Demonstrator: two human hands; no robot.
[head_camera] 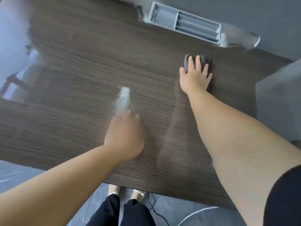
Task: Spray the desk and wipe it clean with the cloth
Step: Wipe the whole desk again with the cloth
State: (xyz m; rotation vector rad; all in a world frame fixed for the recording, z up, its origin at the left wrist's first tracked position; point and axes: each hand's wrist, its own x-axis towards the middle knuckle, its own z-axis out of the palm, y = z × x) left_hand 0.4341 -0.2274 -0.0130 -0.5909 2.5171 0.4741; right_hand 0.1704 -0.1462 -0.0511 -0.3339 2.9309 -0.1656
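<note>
This looks like an office. The worktop (81, 79) is a broad slab of dark wood-grain laminate, and set into its far edge is a grey plastic tray (185, 25) with long slots, of the sort built into office desks. Behind it runs a plain grey panel (252, 12), and a grey block (280, 103), perhaps a cabinet or divider, stands at the right. The floor (171, 207) is grey tile, with a thin black cable (150, 204) and a white cable (195, 213) trailing across it below the front edge. Bright window light reflects on the worktop's left side
</note>
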